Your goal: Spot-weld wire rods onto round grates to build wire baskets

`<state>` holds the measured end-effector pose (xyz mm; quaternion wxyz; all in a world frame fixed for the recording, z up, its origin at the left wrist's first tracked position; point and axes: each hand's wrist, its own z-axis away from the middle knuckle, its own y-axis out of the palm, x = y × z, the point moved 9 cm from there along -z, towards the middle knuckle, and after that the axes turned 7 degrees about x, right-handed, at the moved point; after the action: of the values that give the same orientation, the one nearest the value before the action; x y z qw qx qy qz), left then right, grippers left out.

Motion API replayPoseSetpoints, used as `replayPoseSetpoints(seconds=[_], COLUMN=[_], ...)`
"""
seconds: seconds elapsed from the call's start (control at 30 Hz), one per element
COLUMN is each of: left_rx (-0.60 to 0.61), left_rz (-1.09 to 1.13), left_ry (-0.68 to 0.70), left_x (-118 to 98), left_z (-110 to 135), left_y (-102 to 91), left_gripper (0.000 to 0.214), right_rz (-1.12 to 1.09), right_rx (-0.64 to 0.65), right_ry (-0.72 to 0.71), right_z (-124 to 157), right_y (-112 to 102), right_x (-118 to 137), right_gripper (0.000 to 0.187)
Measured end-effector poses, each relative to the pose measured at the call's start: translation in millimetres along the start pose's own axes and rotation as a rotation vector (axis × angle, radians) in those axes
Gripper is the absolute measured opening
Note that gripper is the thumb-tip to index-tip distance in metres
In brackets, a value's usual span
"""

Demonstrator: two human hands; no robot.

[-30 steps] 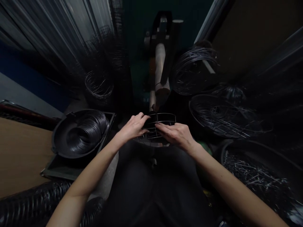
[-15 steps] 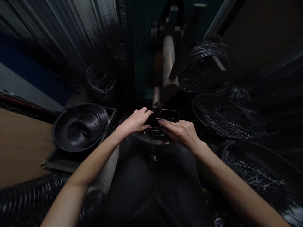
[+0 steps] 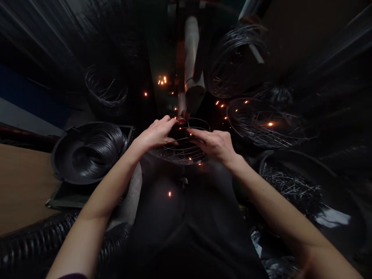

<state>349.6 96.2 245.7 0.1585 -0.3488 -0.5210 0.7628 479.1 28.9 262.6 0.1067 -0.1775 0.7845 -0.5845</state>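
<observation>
A round wire basket frame [image 3: 186,149] sits in front of me under the tip of a welding machine's electrode arm [image 3: 190,83]. My left hand [image 3: 155,133] grips the frame's left rim, fingers curled over the wire by the electrode tip. My right hand [image 3: 213,143] presses on the frame's right side, fingers closed over the wires. Orange sparks fly around the contact point and over my dark lap.
A black pan holding stacked wire rings [image 3: 93,149] stands at the left on a tray. Finished wire frames [image 3: 267,126] pile at the right, with a bin of short wire rods [image 3: 293,188] below them. Wire coils [image 3: 106,87] hang behind. A wooden surface [image 3: 20,186] lies far left.
Sparks have burst out at the electrode tip where none were before. Both hands stay on the frame, shifted slightly left and up in view as my head moved.
</observation>
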Motion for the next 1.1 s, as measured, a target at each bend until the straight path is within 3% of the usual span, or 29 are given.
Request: replayPoseSetpoints(seconds=[0.17, 1.1], left_rx=[-0.035, -0.073], left_rz=[0.045, -0.020], left_ry=[-0.014, -0.114], left_x=[8.0, 40.4], left_z=[-6.9, -44.2], left_y=[-3.3, -28.4], left_gripper=[0.064, 0.064], right_rz=[-0.070, -0.277], right_rx=[-0.066, -0.069], right_ry=[0.143, 0.279], right_z=[2.3, -45.2], right_y=[-4.2, 10.1], right_x=[-13.1, -44.5], right_gripper=[0.029, 0.014])
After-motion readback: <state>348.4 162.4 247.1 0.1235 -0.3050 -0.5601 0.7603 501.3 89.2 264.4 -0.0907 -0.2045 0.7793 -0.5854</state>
